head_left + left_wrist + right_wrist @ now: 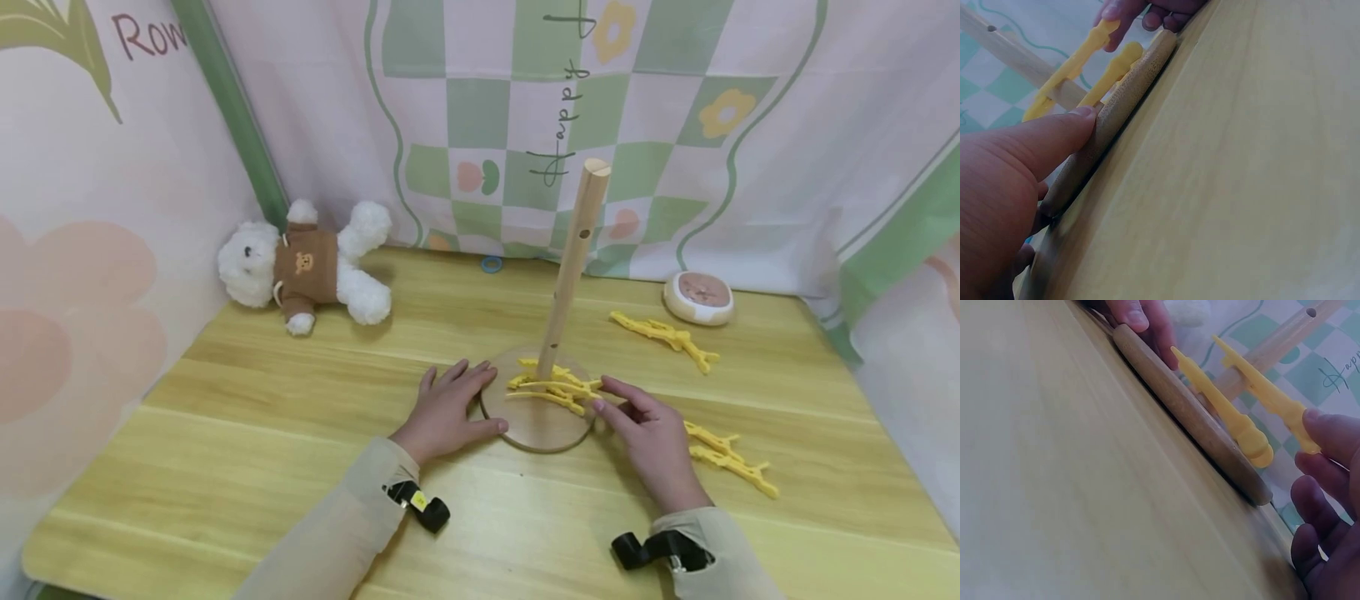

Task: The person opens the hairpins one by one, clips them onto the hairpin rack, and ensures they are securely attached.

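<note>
A round wooden base [540, 432] lies on the table with a wooden post [572, 262] standing up from it; small holes show along the post. My left hand [448, 414] rests at the base's left side, fingers spread and the thumb on the rim. Between thumb and index finger, my right hand [647, 435] pinches the end of a yellow plastic branch [1272, 399], which is held above the base beside the post. Another yellow branch [1222, 407] lies lower, over the base. In the head view the yellow pieces overlap at the post's foot.
Two yellow branches [731, 462] lie right of the right hand, partly behind it, and more yellow pieces [663, 333] lie farther back. A white round device [699, 298], a small blue ring [491, 264] and a plush toy [307, 267] are along the back, before a curtain [480, 112].
</note>
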`<control>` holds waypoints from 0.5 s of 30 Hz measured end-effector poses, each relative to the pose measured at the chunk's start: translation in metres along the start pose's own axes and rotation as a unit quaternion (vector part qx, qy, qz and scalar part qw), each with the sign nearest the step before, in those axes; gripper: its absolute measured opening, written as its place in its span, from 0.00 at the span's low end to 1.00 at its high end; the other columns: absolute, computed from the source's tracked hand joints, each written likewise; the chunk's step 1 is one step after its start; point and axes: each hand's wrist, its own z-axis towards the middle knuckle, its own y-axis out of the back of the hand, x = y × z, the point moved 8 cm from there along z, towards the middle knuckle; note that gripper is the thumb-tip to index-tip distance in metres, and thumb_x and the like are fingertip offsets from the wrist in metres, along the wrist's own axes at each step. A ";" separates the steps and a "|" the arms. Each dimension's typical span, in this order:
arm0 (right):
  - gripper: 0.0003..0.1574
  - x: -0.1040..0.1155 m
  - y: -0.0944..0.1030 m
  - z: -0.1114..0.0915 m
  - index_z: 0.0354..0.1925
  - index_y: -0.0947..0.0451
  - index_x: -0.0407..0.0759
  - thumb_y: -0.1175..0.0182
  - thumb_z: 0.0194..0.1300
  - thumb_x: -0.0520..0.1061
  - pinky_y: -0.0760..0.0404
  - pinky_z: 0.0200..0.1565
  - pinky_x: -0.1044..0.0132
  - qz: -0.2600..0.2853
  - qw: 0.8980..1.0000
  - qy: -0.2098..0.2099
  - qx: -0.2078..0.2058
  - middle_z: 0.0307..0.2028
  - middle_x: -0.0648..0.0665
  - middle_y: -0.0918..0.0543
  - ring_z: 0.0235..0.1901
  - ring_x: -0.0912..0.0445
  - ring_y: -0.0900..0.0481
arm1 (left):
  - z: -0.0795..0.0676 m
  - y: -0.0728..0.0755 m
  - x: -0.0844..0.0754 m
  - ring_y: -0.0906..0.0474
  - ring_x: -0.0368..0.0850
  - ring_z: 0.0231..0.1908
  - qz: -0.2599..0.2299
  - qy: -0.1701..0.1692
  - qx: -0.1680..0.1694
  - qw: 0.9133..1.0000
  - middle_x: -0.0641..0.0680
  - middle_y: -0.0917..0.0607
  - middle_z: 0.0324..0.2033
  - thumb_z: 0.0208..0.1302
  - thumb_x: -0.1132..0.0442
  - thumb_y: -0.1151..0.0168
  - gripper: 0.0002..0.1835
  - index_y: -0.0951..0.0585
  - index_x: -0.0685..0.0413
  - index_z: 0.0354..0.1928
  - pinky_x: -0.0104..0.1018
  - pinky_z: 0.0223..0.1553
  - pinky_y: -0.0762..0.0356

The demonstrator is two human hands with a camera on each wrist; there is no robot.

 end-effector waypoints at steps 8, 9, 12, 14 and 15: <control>0.23 0.006 -0.008 0.001 0.56 0.16 0.44 0.30 0.65 0.50 0.25 0.29 0.70 0.004 1.000 0.013 0.022 0.32 0.44 0.14 0.29 0.62 0.22 | 0.000 0.001 -0.001 0.51 0.57 0.76 -0.002 -0.008 -0.006 1.000 0.50 0.38 0.76 0.63 0.35 0.37 0.45 0.36 0.47 0.76 0.67 0.71 0.66; 0.23 0.007 -0.008 0.001 0.56 0.15 0.45 0.30 0.65 0.50 0.25 0.28 0.70 0.003 1.000 0.014 0.020 0.32 0.45 0.14 0.28 0.62 0.22 | 0.000 0.001 -0.001 0.51 0.56 0.77 -0.001 -0.007 -0.004 1.000 0.50 0.38 0.76 0.63 0.35 0.37 0.45 0.37 0.47 0.77 0.67 0.72 0.67; 0.23 0.009 -0.008 0.000 0.56 0.16 0.45 0.30 0.64 0.49 0.25 0.28 0.70 0.002 1.000 0.014 0.016 0.31 0.45 0.14 0.28 0.63 0.22 | 0.000 0.000 0.000 0.52 0.55 0.77 0.003 -0.004 -0.002 1.000 0.49 0.39 0.76 0.63 0.34 0.37 0.45 0.37 0.46 0.77 0.66 0.72 0.67; 0.23 0.009 -0.007 0.000 0.57 0.16 0.46 0.30 0.64 0.50 0.25 0.27 0.70 0.004 1.000 0.013 0.015 0.31 0.45 0.14 0.28 0.63 0.23 | 0.000 -0.001 0.001 0.52 0.54 0.77 0.005 -0.002 -0.001 1.000 0.48 0.39 0.76 0.63 0.34 0.38 0.45 0.38 0.46 0.77 0.65 0.72 0.67; 0.24 0.009 -0.007 0.000 0.57 0.16 0.46 0.30 0.64 0.50 0.25 0.27 0.70 0.004 1.000 0.013 0.014 0.31 0.45 0.14 0.28 0.63 0.23 | 0.000 -0.001 0.001 0.52 0.53 0.77 0.005 -0.001 0.001 1.000 0.48 0.40 0.76 0.63 0.33 0.38 0.46 0.38 0.45 0.77 0.65 0.72 0.67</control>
